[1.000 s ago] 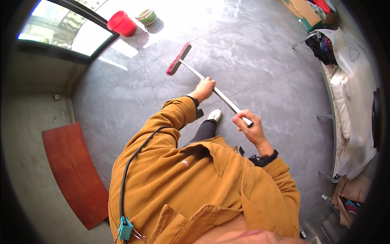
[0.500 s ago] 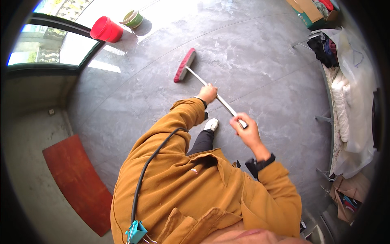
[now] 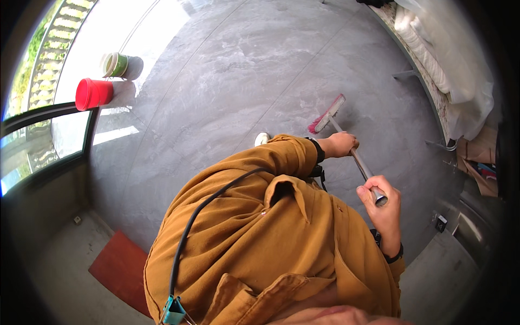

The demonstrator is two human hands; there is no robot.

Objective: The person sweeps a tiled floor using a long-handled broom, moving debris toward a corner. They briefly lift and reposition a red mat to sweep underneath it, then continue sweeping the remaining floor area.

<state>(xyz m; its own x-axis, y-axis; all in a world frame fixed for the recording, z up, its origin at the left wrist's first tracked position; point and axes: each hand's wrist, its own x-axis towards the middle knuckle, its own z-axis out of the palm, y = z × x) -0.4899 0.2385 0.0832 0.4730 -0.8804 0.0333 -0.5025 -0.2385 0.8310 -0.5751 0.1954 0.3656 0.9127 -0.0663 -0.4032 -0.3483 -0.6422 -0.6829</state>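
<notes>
A push broom with a grey head and red bristles [image 3: 327,115] rests on the grey floor ahead of me, slightly to the right. Its metal handle runs back toward my body. My left hand [image 3: 340,144] is wrapped round the handle partway along, with the arm reaching across my front. Close to the handle's open upper end, my right hand [image 3: 383,203] grips it, the thumb and fingers curled about the tube.
To the left, a red bucket [image 3: 93,93] and a green bucket [image 3: 115,65] stand by a glass door. A rack with white bedding [image 3: 420,49] lines the right side, near a cardboard box [image 3: 476,168]. A red-brown board [image 3: 122,271] lies lower left.
My view has turned to the right. The broom head has moved rightward and closer to me, and both hands have shifted right along with the handle, still gripping it.
</notes>
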